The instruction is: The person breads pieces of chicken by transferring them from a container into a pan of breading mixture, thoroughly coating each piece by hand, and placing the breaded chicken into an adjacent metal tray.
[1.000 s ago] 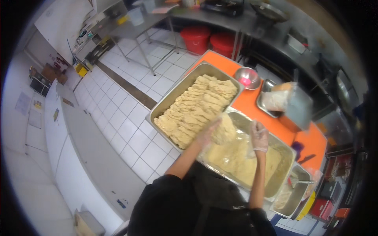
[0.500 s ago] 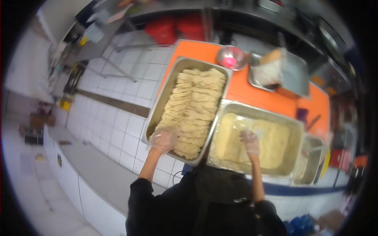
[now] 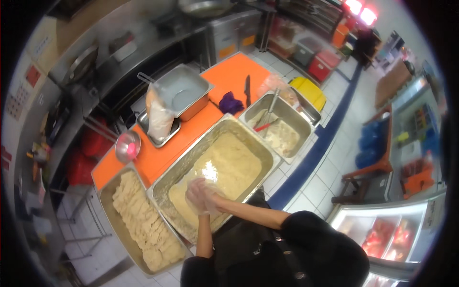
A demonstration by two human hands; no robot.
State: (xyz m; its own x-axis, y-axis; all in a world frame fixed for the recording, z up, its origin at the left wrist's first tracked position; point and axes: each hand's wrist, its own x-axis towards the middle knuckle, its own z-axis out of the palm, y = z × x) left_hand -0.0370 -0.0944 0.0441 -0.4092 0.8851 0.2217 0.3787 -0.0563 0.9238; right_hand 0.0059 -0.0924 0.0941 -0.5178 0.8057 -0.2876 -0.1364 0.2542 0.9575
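Note:
Both my hands wear clear plastic gloves and meet over the near left part of a deep steel pan (image 3: 262,150). Pale yellow breading powder (image 3: 234,158) covers the pan's bottom. My left hand (image 3: 193,198) and my right hand (image 3: 213,202) overlap, low over the powder. Their fingers are blurred and partly hide each other, so whether anything is between them does not show. To the left, a long steel pan (image 3: 113,210) holds rows of flat, powder-coated pieces (image 3: 143,220), with neither hand on them.
A smaller steel pan (image 3: 306,126) of pale batter holds a whisk (image 3: 273,106) and a red-handled tool (image 3: 263,127). On the orange table (image 3: 241,67) lie a knife (image 3: 247,90), a purple cloth (image 3: 230,104), a metal bowl (image 3: 125,147), a bag (image 3: 160,119) and a grey tub (image 3: 186,88).
My left hand has left the pan of coated pieces and come to my right hand over the powder. The view has turned to the right.

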